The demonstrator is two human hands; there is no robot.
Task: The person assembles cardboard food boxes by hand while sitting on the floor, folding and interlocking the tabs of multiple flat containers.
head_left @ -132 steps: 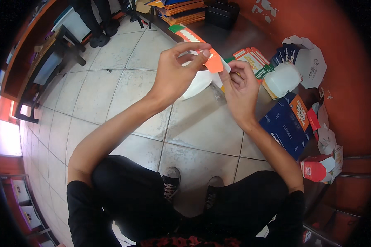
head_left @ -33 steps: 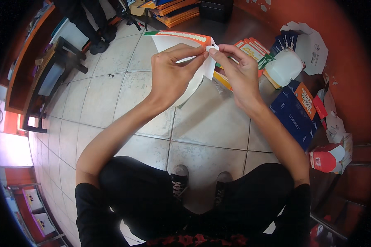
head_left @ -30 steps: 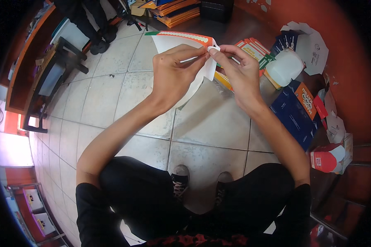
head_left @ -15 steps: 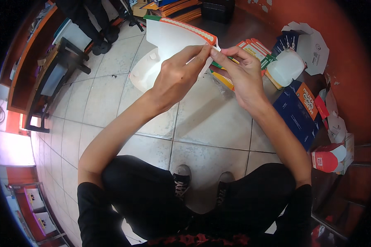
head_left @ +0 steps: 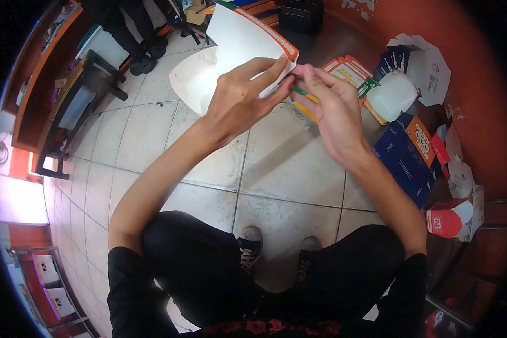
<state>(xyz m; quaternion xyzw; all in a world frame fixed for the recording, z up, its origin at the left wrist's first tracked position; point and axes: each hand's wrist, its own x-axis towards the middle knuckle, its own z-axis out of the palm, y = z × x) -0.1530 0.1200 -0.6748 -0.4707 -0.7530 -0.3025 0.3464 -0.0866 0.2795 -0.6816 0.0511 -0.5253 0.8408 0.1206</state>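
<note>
Two hands met at one corner of a white-lined carton (head_left: 242, 42).

The left hand (head_left: 236, 97) was nearly closed, its thumb and fingertips pinching the carton's corner by the red-and-cream edge; the carton spread up and to the left beyond that hand, above the tiled floor (head_left: 287, 169). The right hand (head_left: 338, 115) was half curled, fingertips against the same corner, though whether they gripped it could not be told. Just beyond the right hand lay printed card pieces (head_left: 346, 69); to its right sat a white-lined box (head_left: 391, 94).
</note>
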